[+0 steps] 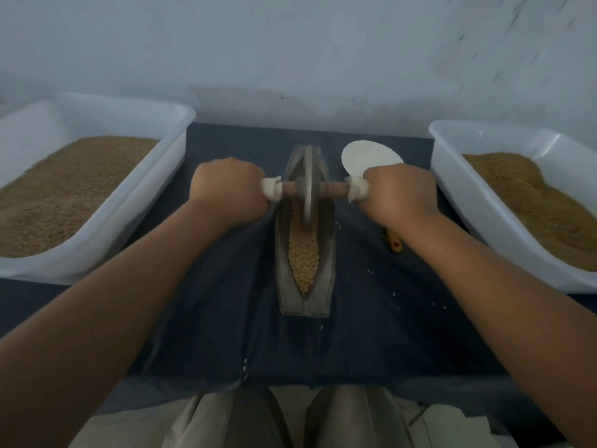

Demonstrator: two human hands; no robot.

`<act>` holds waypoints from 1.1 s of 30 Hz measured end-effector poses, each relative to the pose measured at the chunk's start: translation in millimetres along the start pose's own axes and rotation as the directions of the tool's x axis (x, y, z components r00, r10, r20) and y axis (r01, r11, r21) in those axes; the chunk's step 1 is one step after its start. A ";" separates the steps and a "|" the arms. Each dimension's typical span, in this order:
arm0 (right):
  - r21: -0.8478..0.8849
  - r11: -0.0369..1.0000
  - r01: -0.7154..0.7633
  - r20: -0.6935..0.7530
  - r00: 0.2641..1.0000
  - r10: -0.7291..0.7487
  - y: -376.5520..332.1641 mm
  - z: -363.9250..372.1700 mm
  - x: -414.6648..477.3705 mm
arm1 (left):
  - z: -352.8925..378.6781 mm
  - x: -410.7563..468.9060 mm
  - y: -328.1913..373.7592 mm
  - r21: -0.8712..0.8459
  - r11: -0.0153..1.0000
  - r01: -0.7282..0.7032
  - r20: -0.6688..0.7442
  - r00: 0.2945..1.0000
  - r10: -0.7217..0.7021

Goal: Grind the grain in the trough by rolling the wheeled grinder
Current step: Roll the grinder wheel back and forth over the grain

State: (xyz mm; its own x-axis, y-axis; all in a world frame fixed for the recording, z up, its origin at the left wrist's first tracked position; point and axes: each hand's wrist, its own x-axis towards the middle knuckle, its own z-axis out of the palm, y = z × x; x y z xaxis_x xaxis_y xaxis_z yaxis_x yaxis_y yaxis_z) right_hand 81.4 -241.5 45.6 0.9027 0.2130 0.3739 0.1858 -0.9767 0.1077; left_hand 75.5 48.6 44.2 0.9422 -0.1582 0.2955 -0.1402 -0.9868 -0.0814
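While both hands hold the grinder, its metal wheel [308, 179] stands upright in the far half of the narrow boat-shaped trough [284, 276], which lies lengthwise in the middle of the dark cloth [371, 324] covering the surface. The left hand [227, 189] has its fingers curled tight round the white-wrapped left end of the wooden axle [334, 187], and the right hand [399, 192] grips the wrapped right end in the same way, knuckles up. Pale golden grain [303, 257] fills the groove of the trough from the wheel to the near tip; the far part behind the wheel is hidden. A few loose grains [371, 271] lie on the cloth to the right of the trough.

On the left stands a white plastic tub [97, 118] holding a deep layer of brown grain [64, 195]. A matching tub [484, 147] on the right holds a similar brown heap [529, 202], sloped higher toward its right side. A white round plate [368, 155] lies just beyond the right hand, partly covered by it. A small yellow-handled tool [393, 243] shows beside the right wrist, mostly hidden
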 end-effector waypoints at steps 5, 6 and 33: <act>0.001 0.984 0.176 -0.154 0.973 -0.174 1.1 -23.2 -67.3 | 0.9 -79.4 -10.8 0.061 0.993 -0.103 -0.157 0.981 0.112; 0.024 0.982 0.188 -0.160 0.970 -0.182 3.8 -21.7 -72.0 | 0.4 -83.0 -12.0 0.071 0.992 -0.106 -0.183 0.976 0.117; 0.068 0.996 -0.055 0.000 0.998 0.055 -4.2 3.6 9.0 | -2.6 17.3 3.2 0.023 1.000 -0.021 -0.027 0.999 0.021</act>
State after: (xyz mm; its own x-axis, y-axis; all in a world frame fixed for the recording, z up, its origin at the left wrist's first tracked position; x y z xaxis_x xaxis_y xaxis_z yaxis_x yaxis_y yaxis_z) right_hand 90.2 -235.6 45.2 0.9115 0.1592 0.3793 0.1623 -0.9865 0.0239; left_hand 90.6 42.6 51.5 0.9304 -0.1799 0.3194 -0.1524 -0.9822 -0.1094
